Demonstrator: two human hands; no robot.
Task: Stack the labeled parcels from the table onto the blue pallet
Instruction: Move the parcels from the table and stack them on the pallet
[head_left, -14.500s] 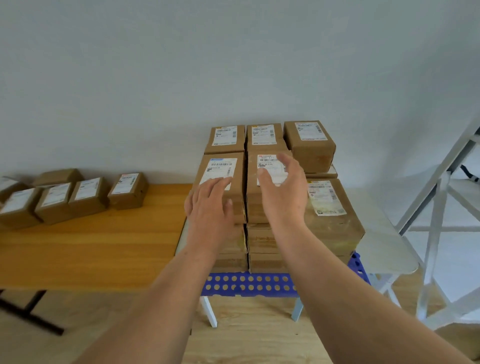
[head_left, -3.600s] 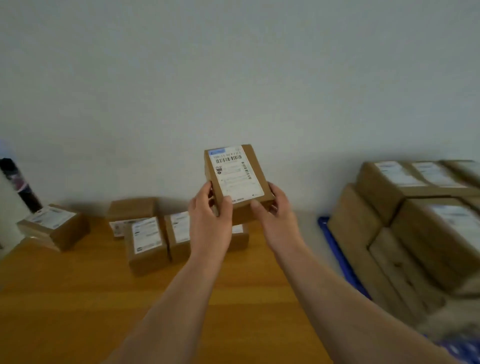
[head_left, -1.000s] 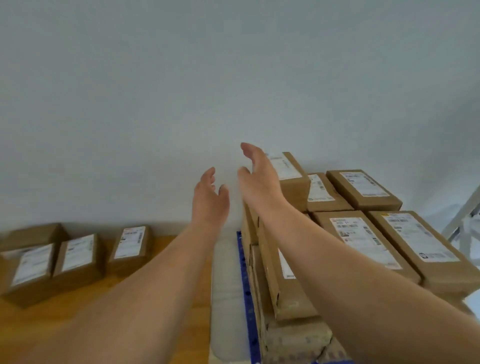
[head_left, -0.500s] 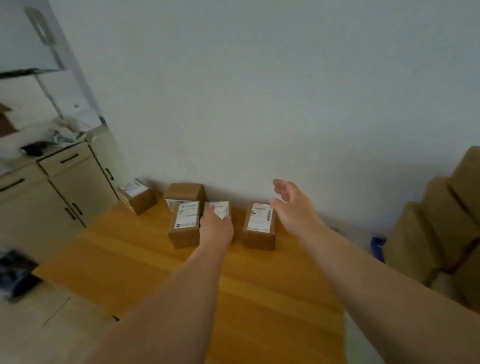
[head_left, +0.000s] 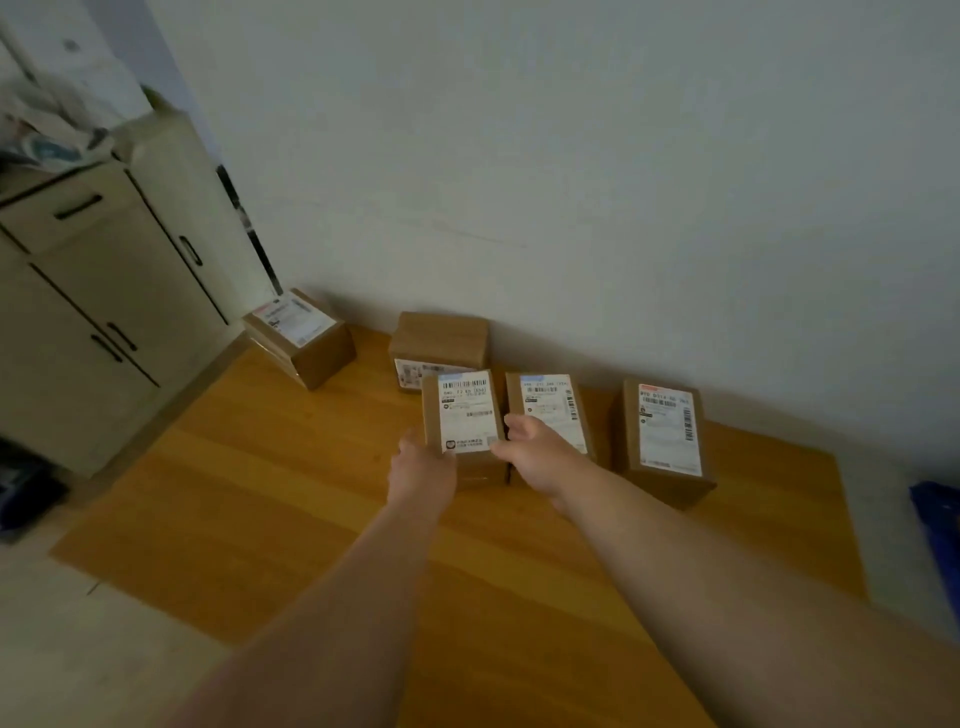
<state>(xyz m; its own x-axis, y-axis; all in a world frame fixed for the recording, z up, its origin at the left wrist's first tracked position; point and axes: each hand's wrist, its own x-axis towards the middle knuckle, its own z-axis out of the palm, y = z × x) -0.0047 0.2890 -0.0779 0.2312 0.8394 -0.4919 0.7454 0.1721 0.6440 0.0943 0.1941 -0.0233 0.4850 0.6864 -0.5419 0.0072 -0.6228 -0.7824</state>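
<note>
Several brown labeled parcels sit at the back of the wooden table (head_left: 311, 519). My left hand (head_left: 421, 470) and my right hand (head_left: 535, 452) grip the near corners of one labeled parcel (head_left: 464, 415), which rests on the table. A second parcel (head_left: 550, 405) lies directly right of it, partly behind my right hand. A third parcel (head_left: 665, 436) stands further right. Another parcel (head_left: 439, 345) sits behind against the wall, and one (head_left: 298, 335) lies at the far left corner. A sliver of the blue pallet (head_left: 937, 519) shows at the right edge.
A beige cabinet (head_left: 104, 291) with black handles stands left of the table, with clutter on top. A plain white wall runs directly behind the parcels. Pale floor shows at the lower left.
I have turned from the pallet stack back to the table. Both hands, empty half a second ago, have reached forward and closed on the sides of one parcel.
</note>
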